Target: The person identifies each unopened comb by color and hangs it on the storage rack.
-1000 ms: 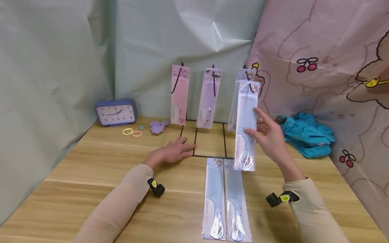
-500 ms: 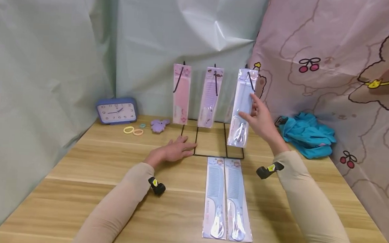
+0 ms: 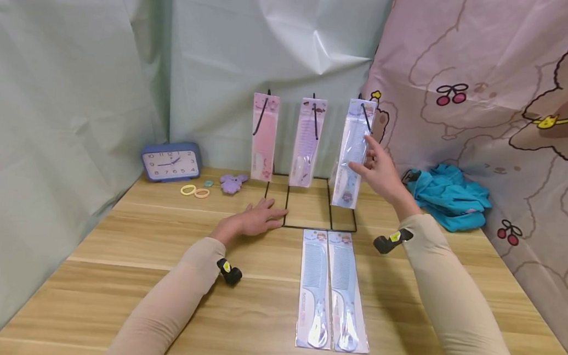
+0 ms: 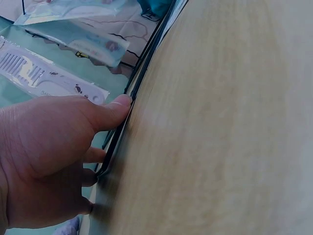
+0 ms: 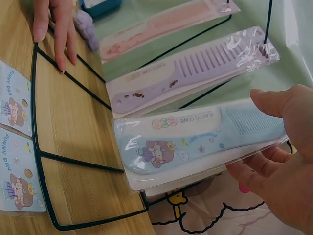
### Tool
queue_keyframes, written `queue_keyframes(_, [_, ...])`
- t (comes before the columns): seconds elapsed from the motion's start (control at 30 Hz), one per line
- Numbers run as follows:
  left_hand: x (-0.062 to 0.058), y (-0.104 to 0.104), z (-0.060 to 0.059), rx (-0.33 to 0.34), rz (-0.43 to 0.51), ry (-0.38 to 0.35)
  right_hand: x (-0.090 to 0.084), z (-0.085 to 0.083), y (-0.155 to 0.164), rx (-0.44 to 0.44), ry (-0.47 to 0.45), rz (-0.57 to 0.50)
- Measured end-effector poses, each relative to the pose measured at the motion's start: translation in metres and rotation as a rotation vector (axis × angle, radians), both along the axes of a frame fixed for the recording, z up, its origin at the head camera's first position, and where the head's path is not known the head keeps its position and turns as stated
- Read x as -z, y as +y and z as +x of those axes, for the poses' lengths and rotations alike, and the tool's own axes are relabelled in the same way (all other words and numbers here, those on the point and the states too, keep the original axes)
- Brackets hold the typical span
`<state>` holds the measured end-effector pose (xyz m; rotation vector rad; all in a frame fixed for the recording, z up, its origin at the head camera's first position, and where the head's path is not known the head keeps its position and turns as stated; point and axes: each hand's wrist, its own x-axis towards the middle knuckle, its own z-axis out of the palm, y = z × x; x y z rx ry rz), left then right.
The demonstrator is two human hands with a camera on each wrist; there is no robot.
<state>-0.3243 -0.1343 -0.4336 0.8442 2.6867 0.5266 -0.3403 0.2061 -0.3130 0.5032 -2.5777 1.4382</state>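
Wood-grain tabletop (image 3: 83,295) set in a corner of draped sheeting.
Pale green sheeting (image 3: 274,34), creased and slightly glossy, covers the left side and most of the back; a bright highlight (image 3: 319,49) catches one fold. To the right hangs a pink sheet (image 3: 491,43) printed with a large cartoon bear (image 3: 566,106) and cherries (image 3: 452,94). Soft shadows fall across the tabletop's pale brown bands.

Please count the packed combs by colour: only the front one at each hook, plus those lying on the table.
Pink comb: 1
Purple comb: 1
Blue combs: 3 (1 upright, 2 lying flat)
Total: 5
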Motion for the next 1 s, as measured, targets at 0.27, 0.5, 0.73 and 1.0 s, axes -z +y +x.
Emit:
queue_keyframes(0.27, [-0.002,0.000,-0.001,0.008,0.009,0.013,0.000,-0.006,-0.001,-0.010,0.011,0.004])
queue_keyframes(0.5, [0.000,0.000,0.001,0.004,-0.002,0.008,0.005,-0.009,-0.003,0.003,-0.021,-0.007])
queue_keyframes(0.73, [-0.001,-0.001,0.002,-0.004,-0.007,0.006,0.009,-0.014,-0.003,-0.003,-0.060,0.020])
queue_keyframes(1.0, [0.000,-0.001,0.002,0.009,0.004,0.013,0.010,-0.013,-0.003,0.011,-0.087,0.064])
